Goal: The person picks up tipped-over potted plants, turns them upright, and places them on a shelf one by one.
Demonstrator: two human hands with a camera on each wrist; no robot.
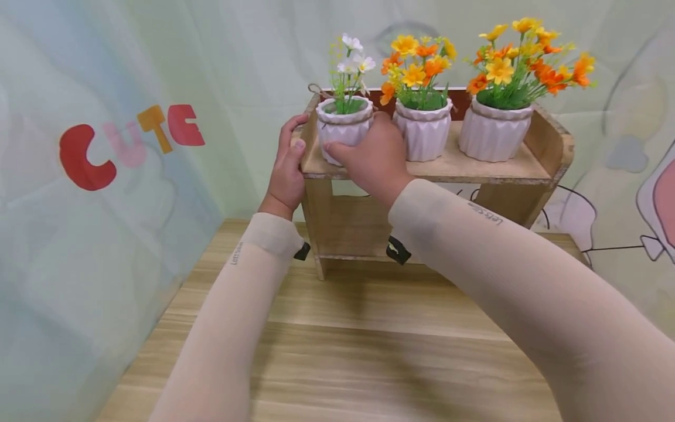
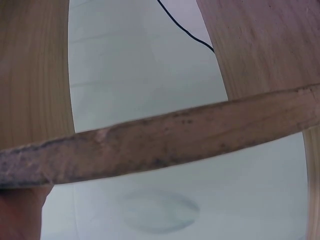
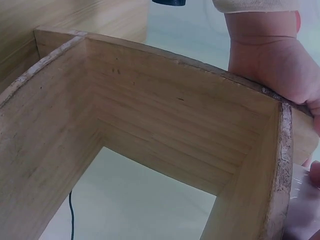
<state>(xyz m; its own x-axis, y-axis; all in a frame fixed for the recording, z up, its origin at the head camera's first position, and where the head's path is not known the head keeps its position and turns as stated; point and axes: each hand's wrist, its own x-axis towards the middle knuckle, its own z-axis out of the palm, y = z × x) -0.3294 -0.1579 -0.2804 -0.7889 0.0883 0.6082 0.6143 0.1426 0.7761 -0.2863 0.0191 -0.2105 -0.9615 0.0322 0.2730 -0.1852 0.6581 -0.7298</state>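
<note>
A small wooden shelf (image 1: 474, 171) stands on the table, with three white fluted pots of artificial flowers along its top. My right hand (image 1: 377, 155) holds the leftmost flower pot (image 1: 337, 124), which has white blossoms; the thumb lies across its front and the fingers go round its right side, partly hidden. On the shelf's left end, my left hand (image 1: 289, 170) grips the side panel, a finger reaching its upper edge. The left wrist view shows the shelf's edge (image 2: 175, 140) close up. In the right wrist view, the left hand (image 3: 275, 65) touches the shelf's outer corner.
Beside the held pot stand a middle pot (image 1: 424, 132) and a right pot (image 1: 495, 132), both with orange and yellow flowers. The wood-grain table (image 1: 327, 351) spreads in front. A printed curtain with CUTE letters (image 1: 87, 157) hangs on the left and behind.
</note>
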